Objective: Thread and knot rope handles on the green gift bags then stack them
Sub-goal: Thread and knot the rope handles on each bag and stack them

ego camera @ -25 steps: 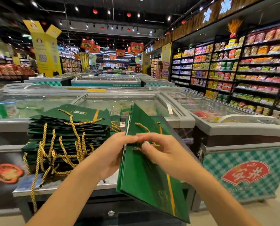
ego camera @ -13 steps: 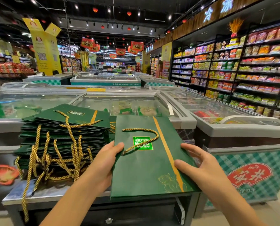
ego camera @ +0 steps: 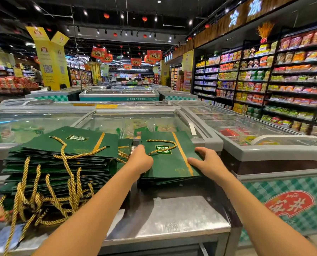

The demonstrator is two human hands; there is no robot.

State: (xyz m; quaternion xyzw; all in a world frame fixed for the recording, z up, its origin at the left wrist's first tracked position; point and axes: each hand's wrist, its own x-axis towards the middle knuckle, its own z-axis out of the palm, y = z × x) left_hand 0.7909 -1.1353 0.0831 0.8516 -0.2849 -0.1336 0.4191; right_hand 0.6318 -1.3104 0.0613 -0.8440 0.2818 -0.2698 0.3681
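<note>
Now the green gift bag (ego camera: 169, 159) lies flat atop a low pile on the steel table (ego camera: 172, 222), the left hand (ego camera: 142, 160) gripping its left edge and the right hand (ego camera: 208, 163) spread loosely on its right edge, fingers half open. Just left, nearly touching, stands the taller stack of bags (ego camera: 61, 163), gold rope handles (ego camera: 43, 196) spilling over its near edge. Bare steel runs from the pile to the table's near edge.

A steel table (ego camera: 172, 218) carries two stacks of green gift bags. The tall stack (ego camera: 61, 163) lies left of the left hand (ego camera: 142, 160). The low stack (ego camera: 168, 163) rests between both hands.
</note>
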